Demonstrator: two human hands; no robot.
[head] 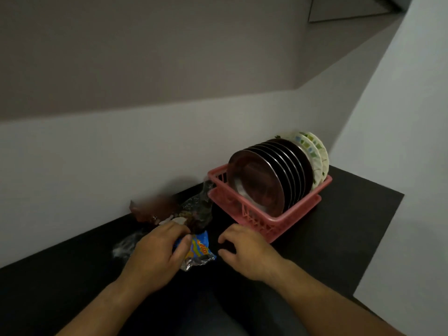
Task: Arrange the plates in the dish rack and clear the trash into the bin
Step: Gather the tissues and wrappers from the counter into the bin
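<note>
Closest to the camera, two bare forearms reach out over the black counter [339, 226]. The left hand [155, 251] has its thumb and fingers curled round the edge of a blue snack wrapper [198, 248], whose crumpled silver end sticks out to the right. The right hand [244, 251] hovers just beside the wrapper with its fingers loosely bent and nothing in them; I cannot tell whether the fingertips touch the counter.

Just left of the left hand lies a scrap of clear plastic [123, 246]. Behind the hands, against the wall [121, 154], sit a crumpled see-through bag [196, 209] and a brown wrapper [150, 209], which is blurred and hard to make out.

Further back and to the right stands the pink dish rack [278, 221]. A row of dark plates [261, 180] stands upright on edge in it, with a few white patterned plates [317, 156] at the far end. No plate lies loose on the counter.

As I judge it, the plate half of the job looks done, and the trash half is just starting: one wrapper is in hand, and at least three more pieces wait on the counter. The bin is not in view, so carrying the trash over to it is all still to come.
</note>
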